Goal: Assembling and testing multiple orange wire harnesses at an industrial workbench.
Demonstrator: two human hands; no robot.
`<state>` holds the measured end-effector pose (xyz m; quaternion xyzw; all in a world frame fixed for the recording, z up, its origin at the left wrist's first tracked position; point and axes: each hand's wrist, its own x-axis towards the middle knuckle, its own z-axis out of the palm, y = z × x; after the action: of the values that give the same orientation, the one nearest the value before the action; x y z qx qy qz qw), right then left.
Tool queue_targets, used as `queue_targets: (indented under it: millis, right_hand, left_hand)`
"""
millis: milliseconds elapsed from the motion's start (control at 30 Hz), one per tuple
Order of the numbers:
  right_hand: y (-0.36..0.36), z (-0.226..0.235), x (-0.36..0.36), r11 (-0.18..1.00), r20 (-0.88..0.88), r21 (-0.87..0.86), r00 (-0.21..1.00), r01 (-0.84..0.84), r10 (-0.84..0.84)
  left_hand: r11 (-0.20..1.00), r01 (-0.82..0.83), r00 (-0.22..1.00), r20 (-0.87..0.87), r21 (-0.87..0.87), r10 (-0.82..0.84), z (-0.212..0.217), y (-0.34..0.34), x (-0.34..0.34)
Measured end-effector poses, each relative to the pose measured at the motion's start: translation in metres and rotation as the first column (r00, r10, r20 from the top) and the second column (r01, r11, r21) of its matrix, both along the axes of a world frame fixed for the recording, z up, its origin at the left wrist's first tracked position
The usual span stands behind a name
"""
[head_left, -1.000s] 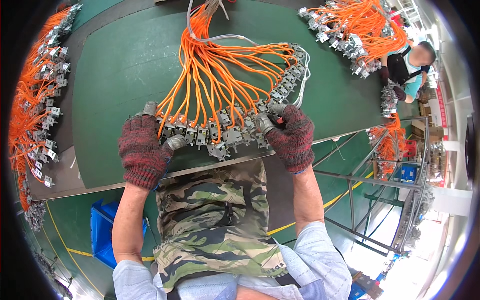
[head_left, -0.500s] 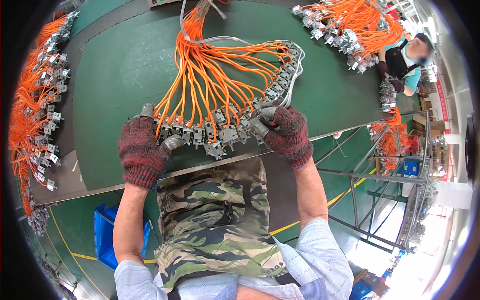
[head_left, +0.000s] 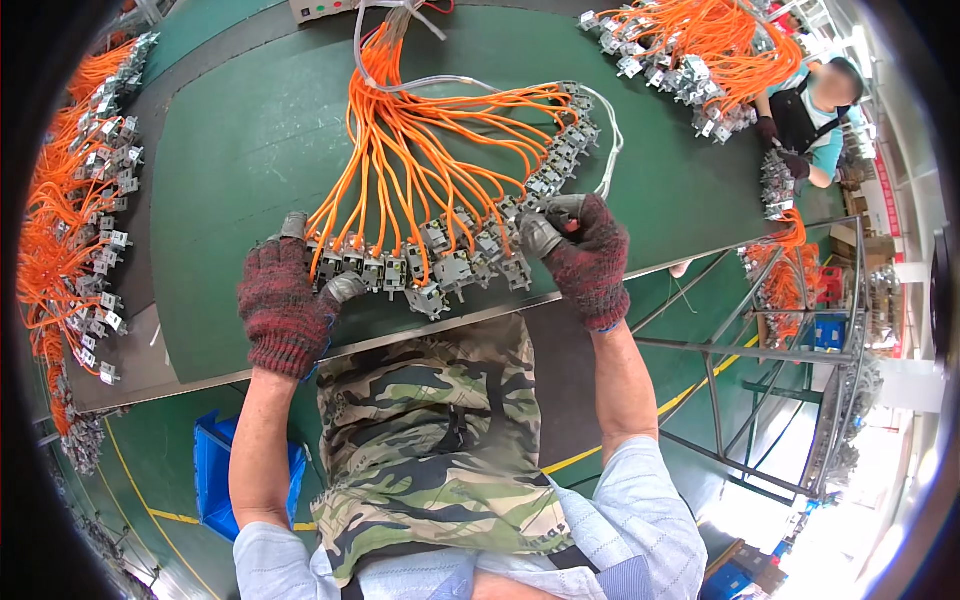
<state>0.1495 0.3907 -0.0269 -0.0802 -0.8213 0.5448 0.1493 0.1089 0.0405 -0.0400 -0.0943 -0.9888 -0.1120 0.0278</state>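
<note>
A bundle of orange cables point(head_left: 385, 140) fans out toward me on a green-topped table point(head_left: 235, 150). Each cable ends in a small grey metal block, and these blocks point(head_left: 425, 265) form a curved row. My left hand point(head_left: 288, 300), in a dark red knitted glove with grey-taped fingertips, is closed around the row's left end, thumb on the near side. At the bend of the row, my right hand point(head_left: 583, 260), gloved alike, has its fingers curled toward the thumb beside the blocks; what lies between them is hidden. A loop of white wire point(head_left: 612, 140) curves past the row's far right end.
More orange cable bundles hang at the left point(head_left: 75, 230) and lie at the far right point(head_left: 715, 60). A co-worker point(head_left: 815, 115) handles blocks there. A blue bin point(head_left: 225, 480) stands on the floor below, a metal frame point(head_left: 740, 400) at right. A control box point(head_left: 318, 10) sits at the back.
My right hand has shifted slightly right, off the nearer blocks, uncovering them. The white wire has swung right, away from the row. My left hand stays at the row's left end.
</note>
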Motion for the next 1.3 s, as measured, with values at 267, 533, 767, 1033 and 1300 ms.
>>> queue_targets:
  millis: [267, 533, 767, 1033, 1300]
  right_hand:
    - [-0.017, 0.012, -0.002, 0.975, -0.076, 0.22, 0.997, 0.039, -0.023]
    - [-0.02, 0.016, -0.002, 0.922, -0.074, 0.388, 0.997, 0.009, 0.022]
    - [-0.011, 0.012, -0.004, 0.91, -0.009, 0.41, 0.998, -0.053, 0.061]
    - [0.0, 0.006, 0.01, 0.981, -0.199, -0.185, 0.975, 0.063, -0.1]
    - [0.009, -0.035, 0.069, 0.93, -0.131, -0.291, 0.954, 0.223, -0.27]
  left_hand:
    - [0.999, 0.033, 0.999, -0.04, 0.024, -0.032, 0.002, 0.0, 0.001]
    - [0.998, 0.05, 0.997, -0.067, 0.033, -0.047, 0.003, 0.0, 0.003]
    - [0.998, 0.049, 0.996, -0.078, 0.041, -0.046, 0.006, 0.0, 0.003]
    - [0.983, 0.036, 0.999, 0.004, 0.182, -0.037, 0.016, 0.006, 0.001]
    - [0.998, 0.056, 0.996, -0.07, 0.019, -0.055, 0.003, 0.0, 0.002]
